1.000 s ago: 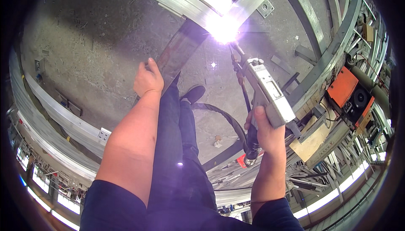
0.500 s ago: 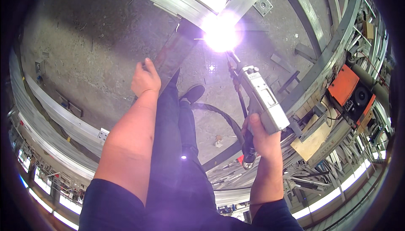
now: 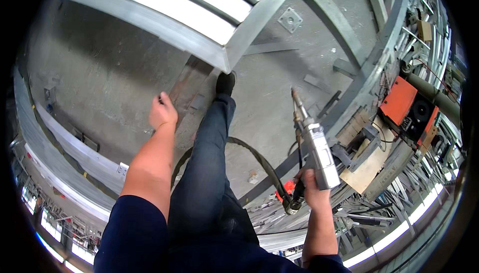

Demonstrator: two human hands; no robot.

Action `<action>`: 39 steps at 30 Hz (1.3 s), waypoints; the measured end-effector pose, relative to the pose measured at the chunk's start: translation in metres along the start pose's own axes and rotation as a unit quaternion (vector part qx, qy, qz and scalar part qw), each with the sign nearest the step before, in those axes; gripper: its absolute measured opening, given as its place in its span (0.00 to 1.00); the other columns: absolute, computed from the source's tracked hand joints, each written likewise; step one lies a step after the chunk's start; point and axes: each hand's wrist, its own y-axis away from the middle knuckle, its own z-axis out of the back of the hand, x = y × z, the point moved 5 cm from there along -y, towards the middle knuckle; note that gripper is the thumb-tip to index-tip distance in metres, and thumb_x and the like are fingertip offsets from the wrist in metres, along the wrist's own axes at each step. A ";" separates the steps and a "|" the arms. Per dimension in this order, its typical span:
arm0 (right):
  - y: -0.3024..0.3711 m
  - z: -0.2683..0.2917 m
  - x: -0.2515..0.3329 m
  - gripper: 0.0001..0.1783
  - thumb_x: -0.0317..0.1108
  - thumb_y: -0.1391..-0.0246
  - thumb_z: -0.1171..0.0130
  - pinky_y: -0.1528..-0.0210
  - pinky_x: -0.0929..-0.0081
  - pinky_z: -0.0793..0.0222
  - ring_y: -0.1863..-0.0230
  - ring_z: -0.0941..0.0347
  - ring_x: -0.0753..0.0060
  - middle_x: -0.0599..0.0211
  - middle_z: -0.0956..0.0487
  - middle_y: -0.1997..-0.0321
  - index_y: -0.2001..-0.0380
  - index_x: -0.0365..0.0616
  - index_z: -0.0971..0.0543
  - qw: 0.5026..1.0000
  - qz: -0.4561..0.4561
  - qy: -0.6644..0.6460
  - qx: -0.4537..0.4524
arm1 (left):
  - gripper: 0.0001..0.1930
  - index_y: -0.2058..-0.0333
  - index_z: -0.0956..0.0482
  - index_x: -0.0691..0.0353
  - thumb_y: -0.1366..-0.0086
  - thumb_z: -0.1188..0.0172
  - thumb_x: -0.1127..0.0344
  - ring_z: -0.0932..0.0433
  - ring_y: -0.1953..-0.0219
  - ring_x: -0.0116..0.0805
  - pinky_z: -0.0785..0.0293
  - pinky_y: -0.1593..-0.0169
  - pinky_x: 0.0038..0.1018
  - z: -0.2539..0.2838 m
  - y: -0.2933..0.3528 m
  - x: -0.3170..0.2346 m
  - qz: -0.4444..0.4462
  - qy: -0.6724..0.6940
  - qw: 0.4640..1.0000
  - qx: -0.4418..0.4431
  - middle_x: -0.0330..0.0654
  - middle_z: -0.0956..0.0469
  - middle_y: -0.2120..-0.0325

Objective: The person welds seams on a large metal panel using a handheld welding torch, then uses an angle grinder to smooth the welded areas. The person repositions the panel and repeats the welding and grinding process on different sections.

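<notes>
My right hand [image 3: 313, 187] is wrapped round the grip of a silver-grey welding gun [image 3: 322, 155]. The gun's copper-coloured nozzle points up and away, and no light shows at its tip. A dark hose [image 3: 262, 163] loops from below the grip across the floor. Beyond the gun, a pale metal frame [image 3: 224, 53] of square tubes and slats has its corner toward me, apart from the nozzle. My left hand [image 3: 163, 113] hangs at left with curled fingers, a dark spot between them. Whether it holds anything small is hard to see.
An orange machine [image 3: 399, 101] stands at right among metal offcuts. A square plate with holes [image 3: 290, 20] and a bent grey beam [image 3: 339, 28] lie beyond the frame corner. Long metal profiles [image 3: 75, 138] run along the left. My shoe [image 3: 225, 82] is beside the frame corner.
The bright glare at the nozzle has gone out. The gun has drawn back from the frame corner toward me. My foot has moved forward, and the frame sits lower and further left in view.
</notes>
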 end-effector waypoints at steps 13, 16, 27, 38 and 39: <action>0.027 0.194 -0.023 0.13 0.38 0.36 0.45 0.78 0.71 0.29 0.78 0.29 0.75 0.71 0.27 0.74 0.55 0.40 0.28 0.986 -0.152 0.069 0.030 | 0.31 0.54 0.23 0.66 0.33 0.54 0.39 0.22 0.52 0.55 0.27 0.47 0.45 0.076 0.008 -0.020 0.004 -0.225 0.939 0.259 0.58 0.20 0.57; 0.016 0.291 -0.064 0.13 0.40 0.36 0.44 0.83 0.67 0.29 0.85 0.28 0.66 0.65 0.27 0.79 0.61 0.41 0.29 0.981 -0.166 0.097 -0.003 | 0.31 0.51 0.24 0.65 0.35 0.50 0.40 0.24 0.47 0.52 0.29 0.43 0.43 0.104 0.060 -0.028 -0.010 -0.253 0.908 0.334 0.55 0.22 0.51; -0.116 0.514 0.079 0.34 0.55 0.40 0.44 0.52 0.67 0.28 0.56 0.23 0.63 0.55 0.18 0.58 0.50 0.30 0.25 0.932 -0.103 0.342 0.059 | 0.38 0.32 0.46 0.59 0.37 0.47 0.51 0.59 0.27 0.50 0.65 0.29 0.57 0.150 0.329 -0.016 0.310 -0.219 0.888 0.260 0.46 0.53 0.29; -0.238 0.558 0.376 0.32 0.53 0.39 0.44 0.47 0.68 0.31 0.50 0.26 0.64 0.56 0.20 0.53 0.46 0.32 0.26 0.844 0.121 0.520 0.053 | 0.50 0.29 0.58 0.62 0.37 0.46 0.37 0.50 0.30 0.58 0.57 0.30 0.52 0.033 0.542 -0.067 0.596 0.167 0.690 0.375 0.50 0.58 0.28; -0.246 0.555 0.391 0.32 0.53 0.39 0.44 0.47 0.68 0.32 0.50 0.26 0.64 0.56 0.21 0.53 0.46 0.32 0.27 0.839 0.126 0.527 0.055 | 0.50 0.29 0.58 0.62 0.37 0.47 0.34 0.45 0.32 0.59 0.54 0.30 0.52 0.010 0.550 -0.069 0.564 0.283 0.652 0.420 0.49 0.56 0.28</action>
